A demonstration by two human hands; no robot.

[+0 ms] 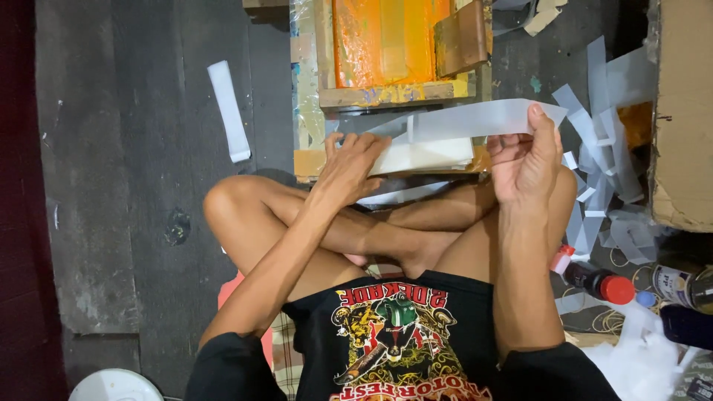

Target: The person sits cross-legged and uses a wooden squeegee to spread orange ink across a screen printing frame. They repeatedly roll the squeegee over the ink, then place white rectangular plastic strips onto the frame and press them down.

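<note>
Both hands (438,160) pinch a translucent strip (475,119).

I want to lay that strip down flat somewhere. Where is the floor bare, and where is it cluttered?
Bare dark floor lies left of the bent knee, below the lone white strip. Crowded: cut strips and bottles beside the right hand; the orange frame beyond the left hand.

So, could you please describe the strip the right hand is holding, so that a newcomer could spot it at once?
Start at the orange wooden-framed screen at the top. Just below it, the right hand pinches a long translucent white plastic strip. Unlike the loose strips strewn on the floor, it is lifted and stretched flat.
</note>
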